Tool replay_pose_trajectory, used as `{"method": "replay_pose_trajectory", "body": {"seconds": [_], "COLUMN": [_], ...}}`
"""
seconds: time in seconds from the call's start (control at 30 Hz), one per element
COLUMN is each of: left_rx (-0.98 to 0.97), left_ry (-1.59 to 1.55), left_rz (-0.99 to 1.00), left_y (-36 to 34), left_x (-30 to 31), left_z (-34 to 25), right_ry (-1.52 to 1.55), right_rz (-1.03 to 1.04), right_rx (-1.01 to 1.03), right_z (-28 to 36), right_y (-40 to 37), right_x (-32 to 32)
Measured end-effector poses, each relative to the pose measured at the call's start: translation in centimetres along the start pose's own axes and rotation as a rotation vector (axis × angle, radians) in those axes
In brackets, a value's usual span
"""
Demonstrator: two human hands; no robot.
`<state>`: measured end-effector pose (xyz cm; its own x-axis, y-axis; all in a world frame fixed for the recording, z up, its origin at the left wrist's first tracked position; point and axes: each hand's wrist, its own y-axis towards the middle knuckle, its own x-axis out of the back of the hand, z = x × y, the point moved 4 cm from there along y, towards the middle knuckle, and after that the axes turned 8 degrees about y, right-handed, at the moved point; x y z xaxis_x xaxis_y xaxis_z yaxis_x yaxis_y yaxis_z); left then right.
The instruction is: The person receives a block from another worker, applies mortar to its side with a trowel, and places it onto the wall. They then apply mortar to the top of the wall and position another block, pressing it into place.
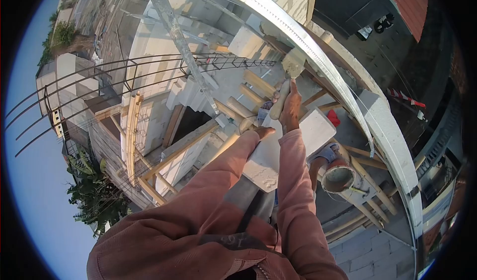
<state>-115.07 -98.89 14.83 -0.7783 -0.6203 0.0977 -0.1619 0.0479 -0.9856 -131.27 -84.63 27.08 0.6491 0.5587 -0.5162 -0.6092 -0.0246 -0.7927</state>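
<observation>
My right hand (pixel 291 110) is closed around the pale, thick handle of a trowel (pixel 294 64). Grey mortar coats the trowel's blade, which points away from me. A pale rectangular block (pixel 298 143) sits in front of my body, below my forearms. My left hand (pixel 265 131) grips the block's left edge with the thumb over its upper face; its other fingers are hidden. Right of the block, a round bucket (pixel 338 176) has grey mortar residue on its rim and inside.
Bamboo poles (pixel 380 208) and sandalled feet are below me. A long rebar cage (pixel 131 76) stretches across the left, behind a mortar-stained upright beam (pixel 179 39). A pale metal strip (pixel 318 51) curves past on the right, beside a wall edge (pixel 392 131). An opening (pixel 191 123) drops away at left.
</observation>
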Motion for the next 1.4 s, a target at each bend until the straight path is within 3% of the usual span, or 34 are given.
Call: {"method": "replay_pose_trajectory", "body": {"seconds": [0.07, 0.17, 0.27, 0.57, 0.67, 0.77, 0.93, 1.17, 1.4], "left_rx": [0.018, 0.044, 0.054, 0.038, 0.027, 0.030, 0.024, 0.027, 0.017], "left_ry": [-0.048, -0.087, -0.117, -0.150, -0.146, -0.137, -0.108, -0.076, -0.235], "left_rz": [0.021, 0.043, 0.058, 0.090, 0.104, 0.114, 0.131, 0.133, 0.173], "left_y": [-1.5, -2.2, -2.4, -3.1, -3.4, -3.5, -2.0, 0.6, -0.1], "left_x": [0.2, 0.0, -0.2, 0.1, 0.5, 0.6, 0.6, 0.5, 1.2], "left_z": [-0.5, -0.3, -0.4, -1.1, -1.4, -1.4, -1.2, 0.0, 1.6], "right_ry": [0.036, -0.212, -0.440, -1.200, -1.189, -1.082, -1.562, -1.400, -1.094], "right_rz": [0.004, 0.053, 0.084, -0.055, 0.025, -0.023, 0.090, 0.067, 0.155], "right_rx": [-0.015, -0.006, 0.203, 0.214, 0.283, 0.111, 0.406, 0.579, 0.630], "right_z": [-0.9, -1.3, -1.5, 2.8, 3.7, 4.1, 2.2, 2.8, 3.1], "right_y": [2.0, 4.5, 6.8, 6.7, 7.7, 9.0, 20.2, 15.9, 3.9], "right_x": [-1.6, -4.2, -5.6, -6.3, -7.4, -9.8, -13.3, -16.9, -7.0]}}
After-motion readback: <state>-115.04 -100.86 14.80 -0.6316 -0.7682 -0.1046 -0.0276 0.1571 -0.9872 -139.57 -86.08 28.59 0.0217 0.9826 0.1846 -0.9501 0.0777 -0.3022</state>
